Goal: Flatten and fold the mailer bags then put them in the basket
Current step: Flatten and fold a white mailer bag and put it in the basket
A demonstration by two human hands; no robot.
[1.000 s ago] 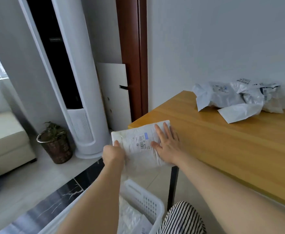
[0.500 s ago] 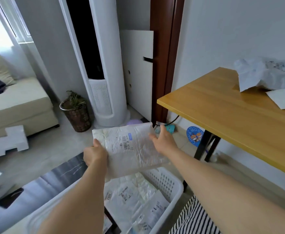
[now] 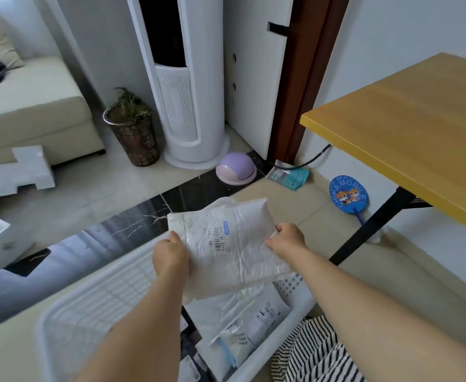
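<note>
head view now looks down past the table (image 3: 408, 139) edge to the floor, where a second ago it took in the tabletop and the folded mailer bag (image 3: 231, 244) lying on its corner under a flat right palm. since then the bag has come off the wood, swung out to the person's left and sunk toward the white basket (image 3: 93, 307). it hangs in the air just above the basket's far side, label up, tilted, not yet touching anything inside. left hand (image 3: 171, 255) grips the bag's near left edge, thumb on top and fingers curled under. right hand (image 3: 287, 239) has gone from pressing flat to pinching the right edge, fingers tucked round it. both hold tight on the bag, neither spread wide.

inside the basket lie other mailer bags (image 3: 253, 321), flattened and overlapping, so this one looks like the next for the pile. from where i stand the flattening and folding of this bag seem finished and only the drop is left: lower it, let go, and it should settle on the stack. the soft padded bag could spring open a little once released. the crumpled bags seen on the table a second ago are now out of frame.
</note>
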